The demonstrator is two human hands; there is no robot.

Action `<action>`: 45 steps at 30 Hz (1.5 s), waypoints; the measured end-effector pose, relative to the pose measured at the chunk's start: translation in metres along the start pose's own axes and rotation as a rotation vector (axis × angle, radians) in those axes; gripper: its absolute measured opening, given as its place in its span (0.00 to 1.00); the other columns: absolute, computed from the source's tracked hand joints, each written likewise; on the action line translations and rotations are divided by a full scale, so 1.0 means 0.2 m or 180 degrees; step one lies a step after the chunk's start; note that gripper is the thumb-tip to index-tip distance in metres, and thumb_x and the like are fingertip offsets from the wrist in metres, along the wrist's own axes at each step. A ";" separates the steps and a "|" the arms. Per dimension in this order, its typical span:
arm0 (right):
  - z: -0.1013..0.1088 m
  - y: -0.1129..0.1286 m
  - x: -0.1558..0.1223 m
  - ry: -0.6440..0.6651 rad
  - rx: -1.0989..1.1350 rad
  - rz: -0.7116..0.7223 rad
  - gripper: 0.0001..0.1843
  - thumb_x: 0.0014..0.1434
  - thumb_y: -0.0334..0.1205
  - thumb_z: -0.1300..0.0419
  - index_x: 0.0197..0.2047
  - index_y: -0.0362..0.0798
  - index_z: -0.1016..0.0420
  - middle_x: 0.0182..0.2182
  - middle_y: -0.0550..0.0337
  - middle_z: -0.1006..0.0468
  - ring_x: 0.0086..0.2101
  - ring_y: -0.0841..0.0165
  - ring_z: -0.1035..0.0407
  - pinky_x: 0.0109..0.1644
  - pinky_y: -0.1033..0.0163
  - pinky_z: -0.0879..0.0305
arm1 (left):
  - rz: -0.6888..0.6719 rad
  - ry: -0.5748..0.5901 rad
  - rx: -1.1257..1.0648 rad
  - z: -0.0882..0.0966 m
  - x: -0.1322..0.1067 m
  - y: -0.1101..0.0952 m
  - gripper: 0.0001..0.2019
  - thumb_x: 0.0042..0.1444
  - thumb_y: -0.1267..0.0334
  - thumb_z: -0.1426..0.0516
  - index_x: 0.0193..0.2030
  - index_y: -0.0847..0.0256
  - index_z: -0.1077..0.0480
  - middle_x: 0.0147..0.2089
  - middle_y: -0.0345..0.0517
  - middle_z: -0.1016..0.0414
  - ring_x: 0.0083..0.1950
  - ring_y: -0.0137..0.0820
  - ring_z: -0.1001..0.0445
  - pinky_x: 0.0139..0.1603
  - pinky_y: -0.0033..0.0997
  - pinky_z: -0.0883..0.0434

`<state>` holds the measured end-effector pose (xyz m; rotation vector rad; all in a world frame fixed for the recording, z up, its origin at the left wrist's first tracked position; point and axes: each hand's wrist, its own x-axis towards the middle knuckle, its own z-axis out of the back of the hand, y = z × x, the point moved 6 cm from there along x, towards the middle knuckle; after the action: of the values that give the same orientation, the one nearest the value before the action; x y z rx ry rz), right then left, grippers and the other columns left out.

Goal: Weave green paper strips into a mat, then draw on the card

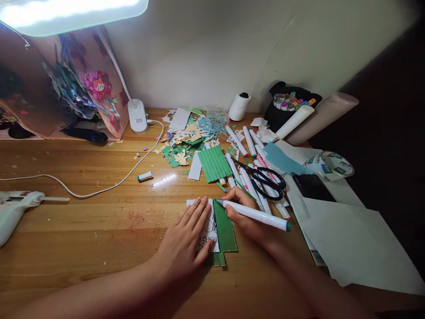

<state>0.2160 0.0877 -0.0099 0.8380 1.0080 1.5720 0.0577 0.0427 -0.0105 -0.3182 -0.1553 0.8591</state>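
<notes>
My left hand (186, 237) lies flat with its fingers stretched over a white paper piece (214, 243) bearing black line drawings. Along that paper's right side runs a green strip (227, 232), with small green tabs (219, 259) poking out below. In my right hand (244, 212) is a white marker (255, 213) with a green end, its tip at the top of the green strip. A marker cap (145, 177) lies on the table to the left. Just beyond my hands rests a green piece with dark parallel lines (214, 164).
Paper scraps (186, 144) are heaped at the back. Black-handled scissors (267, 179) lie over several markers on the right. Nearby are white sheets (361, 243), a tape roll (335, 165), a phone (314, 187) and a marker holder (292, 104). A glue gun (16, 210) and cable (76, 195) occupy the left.
</notes>
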 end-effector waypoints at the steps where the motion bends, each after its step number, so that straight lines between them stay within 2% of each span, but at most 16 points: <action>1: 0.00 0.00 0.00 0.0007 -0.0024 -0.0001 0.08 0.59 0.45 0.46 0.36 0.49 0.36 0.31 0.61 0.30 0.32 0.67 0.34 0.34 0.63 0.38 | -0.0008 -0.0018 -0.0004 0.00 0.00 0.00 0.32 0.65 0.54 0.53 0.70 0.66 0.58 0.72 0.52 0.58 0.72 0.39 0.58 0.68 0.44 0.49; 10: 0.00 -0.02 0.00 -0.0015 0.0031 0.0024 0.08 0.60 0.45 0.46 0.38 0.50 0.36 0.31 0.61 0.30 0.31 0.68 0.34 0.33 0.63 0.37 | -0.0036 -0.0037 -0.0035 -0.01 0.00 0.01 0.32 0.65 0.54 0.53 0.71 0.63 0.60 0.72 0.50 0.59 0.72 0.38 0.59 0.69 0.44 0.49; 14: -0.01 -0.01 0.00 -0.0123 0.0040 -0.0050 0.07 0.57 0.41 0.44 0.39 0.50 0.35 0.32 0.60 0.28 0.33 0.66 0.31 0.35 0.63 0.35 | -0.0055 -0.0109 -0.0039 -0.01 0.00 0.01 0.33 0.65 0.54 0.53 0.71 0.63 0.61 0.72 0.49 0.58 0.72 0.38 0.58 0.69 0.44 0.49; 20: 0.01 0.01 0.01 -0.0284 -0.0069 -0.0227 0.08 0.53 0.36 0.40 0.37 0.52 0.34 0.32 0.61 0.27 0.33 0.65 0.30 0.35 0.62 0.34 | -0.0067 -0.0040 0.0004 -0.01 0.00 0.01 0.31 0.65 0.54 0.53 0.70 0.65 0.58 0.72 0.50 0.59 0.72 0.38 0.59 0.69 0.43 0.49; 25: 0.02 0.04 0.00 -0.0230 0.0088 -0.0151 0.07 0.55 0.41 0.39 0.34 0.50 0.34 0.30 0.62 0.27 0.32 0.66 0.30 0.34 0.63 0.35 | -0.0065 -0.0044 0.0018 0.00 0.01 0.00 0.31 0.65 0.55 0.53 0.71 0.63 0.58 0.72 0.50 0.59 0.72 0.39 0.59 0.69 0.43 0.50; 28: 0.03 0.05 -0.01 -0.0256 -0.0058 -0.0023 0.08 0.56 0.43 0.40 0.33 0.49 0.33 0.28 0.62 0.27 0.30 0.68 0.32 0.32 0.65 0.37 | -0.0047 0.0010 0.0006 0.00 0.01 0.00 0.31 0.65 0.55 0.53 0.70 0.63 0.58 0.72 0.50 0.59 0.72 0.39 0.58 0.69 0.43 0.50; 36: 0.03 0.02 0.00 -0.0278 -0.0217 -0.0035 0.08 0.59 0.44 0.42 0.33 0.49 0.32 0.30 0.61 0.27 0.31 0.67 0.32 0.35 0.64 0.38 | -0.0048 -0.0016 0.0013 0.00 0.01 0.00 0.31 0.65 0.56 0.53 0.70 0.64 0.57 0.72 0.50 0.59 0.72 0.38 0.59 0.69 0.43 0.50; 45: 0.03 0.01 0.01 -0.0294 -0.0235 -0.0085 0.09 0.59 0.44 0.42 0.31 0.49 0.33 0.28 0.62 0.28 0.30 0.68 0.33 0.33 0.65 0.38 | -0.0040 0.0072 0.0067 0.00 0.02 0.00 0.31 0.65 0.54 0.52 0.70 0.66 0.56 0.72 0.50 0.60 0.72 0.38 0.59 0.69 0.42 0.51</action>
<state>0.2198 0.0897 -0.0049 0.8352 0.8865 1.5248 0.0592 0.0455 -0.0115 -0.3069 -0.1271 0.8439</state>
